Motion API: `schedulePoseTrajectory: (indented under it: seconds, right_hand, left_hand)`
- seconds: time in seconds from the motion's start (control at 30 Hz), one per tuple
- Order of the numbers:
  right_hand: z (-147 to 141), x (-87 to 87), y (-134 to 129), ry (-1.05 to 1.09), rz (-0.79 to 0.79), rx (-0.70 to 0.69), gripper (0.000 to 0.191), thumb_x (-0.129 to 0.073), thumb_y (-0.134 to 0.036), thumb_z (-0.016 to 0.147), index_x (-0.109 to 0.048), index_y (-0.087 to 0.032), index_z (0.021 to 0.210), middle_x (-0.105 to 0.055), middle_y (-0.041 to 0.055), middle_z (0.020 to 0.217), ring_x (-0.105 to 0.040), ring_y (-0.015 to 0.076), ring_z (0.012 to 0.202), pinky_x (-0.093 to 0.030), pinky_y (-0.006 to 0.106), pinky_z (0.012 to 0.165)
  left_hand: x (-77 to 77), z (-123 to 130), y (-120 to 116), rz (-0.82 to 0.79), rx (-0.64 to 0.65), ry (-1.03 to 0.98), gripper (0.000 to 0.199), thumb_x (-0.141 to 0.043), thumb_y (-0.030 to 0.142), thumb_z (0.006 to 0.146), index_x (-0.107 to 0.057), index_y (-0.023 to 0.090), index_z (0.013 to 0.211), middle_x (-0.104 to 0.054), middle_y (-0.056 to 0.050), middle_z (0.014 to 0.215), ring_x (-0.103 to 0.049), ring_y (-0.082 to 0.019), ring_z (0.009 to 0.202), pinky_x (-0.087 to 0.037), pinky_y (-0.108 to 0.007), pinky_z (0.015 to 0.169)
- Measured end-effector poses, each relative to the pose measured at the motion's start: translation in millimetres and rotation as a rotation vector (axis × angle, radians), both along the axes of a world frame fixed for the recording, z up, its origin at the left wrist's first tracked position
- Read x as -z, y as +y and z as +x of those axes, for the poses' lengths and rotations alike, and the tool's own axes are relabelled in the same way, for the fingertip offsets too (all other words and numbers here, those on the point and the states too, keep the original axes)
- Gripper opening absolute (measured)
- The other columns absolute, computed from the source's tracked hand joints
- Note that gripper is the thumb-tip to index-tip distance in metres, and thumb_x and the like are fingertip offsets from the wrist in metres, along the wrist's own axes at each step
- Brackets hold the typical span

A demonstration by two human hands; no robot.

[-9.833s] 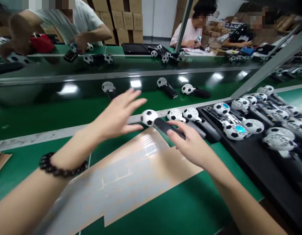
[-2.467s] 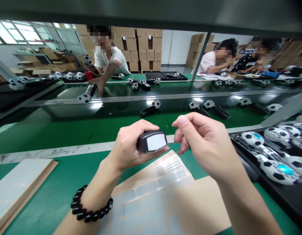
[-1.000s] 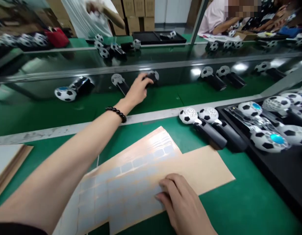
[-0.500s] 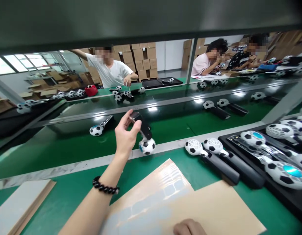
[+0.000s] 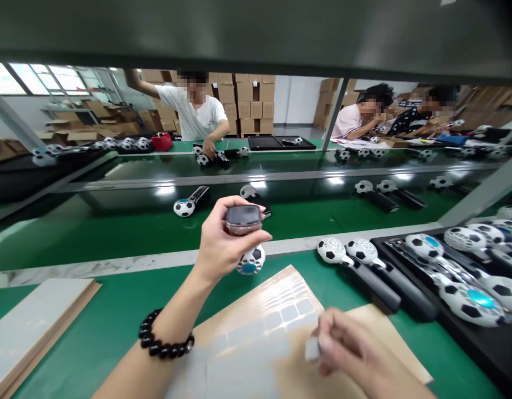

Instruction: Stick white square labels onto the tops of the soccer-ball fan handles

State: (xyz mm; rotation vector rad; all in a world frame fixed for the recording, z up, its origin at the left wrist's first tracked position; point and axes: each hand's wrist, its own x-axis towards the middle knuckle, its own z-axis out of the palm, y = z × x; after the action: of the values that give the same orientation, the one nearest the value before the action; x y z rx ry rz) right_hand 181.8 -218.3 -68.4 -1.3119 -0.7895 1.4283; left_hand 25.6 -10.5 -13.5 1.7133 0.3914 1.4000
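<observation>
From the head view: left hand [image 5: 225, 241], fingers wrapped closely round the black handle of a football-patterned handheld fan [image 5: 251, 260], long axis near upright, ball end down, just above the green bench mat [image 5: 114, 293]. Right hand [image 5: 351, 354], thumb and forefinger pinched narrow on a small pale label [image 5: 312, 349], low over a tan label sheet [image 5: 297, 293]. Further right, two more fans [image 5: 366, 280] lying side by side, handles toward lower right, beside a black tray [image 5: 409, 277] holding at least six fans, exact count unclear.
</observation>
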Motion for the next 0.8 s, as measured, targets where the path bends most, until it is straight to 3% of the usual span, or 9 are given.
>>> schedulePoseTrajectory:
  seconds: [0.13, 0.23, 0.43, 0.8]
  right_hand:
    - [-1.1, -72.9, 40.0, -0.045, 0.214, 0.006, 0.035, -0.078, -0.048, 0.087, -0.059, -0.021, 0.079, -0.063, -0.0038, 0.063, -0.059, 0.0094, 0.057, -0.049, 0.017, 0.053]
    - [-10.2, -102.7, 64.2, -0.144, 0.388, 0.077, 0.019, -0.078, -0.031, 0.088, -0.065, -0.020, 0.079, -0.065, -0.0053, 0.062, -0.059, 0.0068, 0.053, -0.052, 0.014, 0.050]
    - [-19.7, -108.9, 83.4, -0.209, 0.468, 0.157, 0.013, -0.079, -0.014, 0.081, -0.068, -0.019, 0.075, -0.067, -0.0072, 0.059, -0.061, 0.0048, 0.046, -0.053, 0.010, 0.047]
    - [-12.5, -109.6, 85.5, -0.169, 0.462, 0.124, 0.013, -0.077, -0.016, 0.083, -0.069, -0.018, 0.073, -0.067, -0.0083, 0.059, -0.061, 0.0028, 0.046, -0.055, 0.008, 0.047]
  left_hand:
    - [-4.1, -5.6, -12.5, 0.364, -0.067, 0.175, 0.047, -0.092, 0.032, 0.072, -0.065, 0.022, 0.109, -0.078, -0.003, 0.101, -0.076, -0.016, 0.085, -0.061, -0.020, 0.077]
    - [-7.1, -11.4, -16.9, 0.523, -0.114, 0.251, 0.040, -0.085, 0.029, 0.081, -0.063, 0.022, 0.114, -0.077, -0.005, 0.109, -0.076, -0.017, 0.093, -0.062, -0.023, 0.082]
    - [-9.6, -13.5, -17.8, 0.660, -0.172, 0.276, 0.036, -0.080, 0.030, 0.087, -0.061, 0.020, 0.115, -0.077, -0.007, 0.110, -0.077, -0.020, 0.098, -0.064, -0.030, 0.087]
    - [-10.0, -11.3, -17.5, 0.692, -0.200, 0.279, 0.037, -0.081, 0.028, 0.085, -0.061, 0.019, 0.114, -0.078, -0.007, 0.108, -0.077, -0.020, 0.095, -0.065, -0.029, 0.083]
